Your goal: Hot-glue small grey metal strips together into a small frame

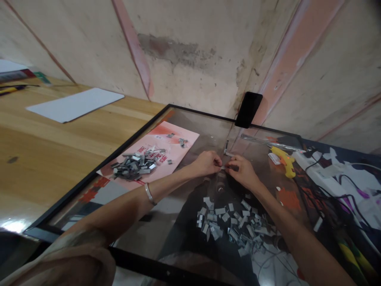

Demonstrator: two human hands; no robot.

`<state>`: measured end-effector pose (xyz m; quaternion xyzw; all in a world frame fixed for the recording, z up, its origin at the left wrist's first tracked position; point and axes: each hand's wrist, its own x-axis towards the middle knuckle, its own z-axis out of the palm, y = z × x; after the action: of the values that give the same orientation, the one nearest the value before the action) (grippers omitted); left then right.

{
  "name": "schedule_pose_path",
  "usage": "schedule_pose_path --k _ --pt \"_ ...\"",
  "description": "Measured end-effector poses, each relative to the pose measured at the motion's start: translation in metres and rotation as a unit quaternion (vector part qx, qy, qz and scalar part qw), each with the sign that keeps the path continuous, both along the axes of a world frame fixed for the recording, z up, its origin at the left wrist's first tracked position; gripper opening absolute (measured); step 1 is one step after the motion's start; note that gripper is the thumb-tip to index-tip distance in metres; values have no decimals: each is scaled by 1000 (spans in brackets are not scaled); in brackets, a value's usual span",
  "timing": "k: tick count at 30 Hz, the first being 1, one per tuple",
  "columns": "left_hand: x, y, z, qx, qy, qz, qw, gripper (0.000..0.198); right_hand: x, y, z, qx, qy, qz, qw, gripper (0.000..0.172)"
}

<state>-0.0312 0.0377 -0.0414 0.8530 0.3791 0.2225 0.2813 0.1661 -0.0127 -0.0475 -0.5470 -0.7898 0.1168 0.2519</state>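
Head view shows the left hand (207, 163) and the right hand (244, 172) close together over the glass table (208, 137). Their fingertips are pinched narrow on a tiny pale piece (223, 167) between them. Left of the hands, I see a pile of shiny bits (133, 165) on a pink paper (175, 139). More loose bits (233, 234) lie spread on the glass table, nearer the person. Off to the right is a yellow glue gun (284, 161). A black phone (249, 109) stands at the far edge.

Our left hand (206, 163) and right hand (242, 171) pinch a small pale piece (223, 168) over the glass tabletop (208, 133), near scattered metal bits (234, 221).
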Motion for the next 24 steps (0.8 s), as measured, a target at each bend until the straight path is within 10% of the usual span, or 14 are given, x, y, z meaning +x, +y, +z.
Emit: schedule_pose_path --k 24 --pt "0 -1 3 -19 -12 2 1000 18 0 -1 -1 4 -5 -1 1000 16"
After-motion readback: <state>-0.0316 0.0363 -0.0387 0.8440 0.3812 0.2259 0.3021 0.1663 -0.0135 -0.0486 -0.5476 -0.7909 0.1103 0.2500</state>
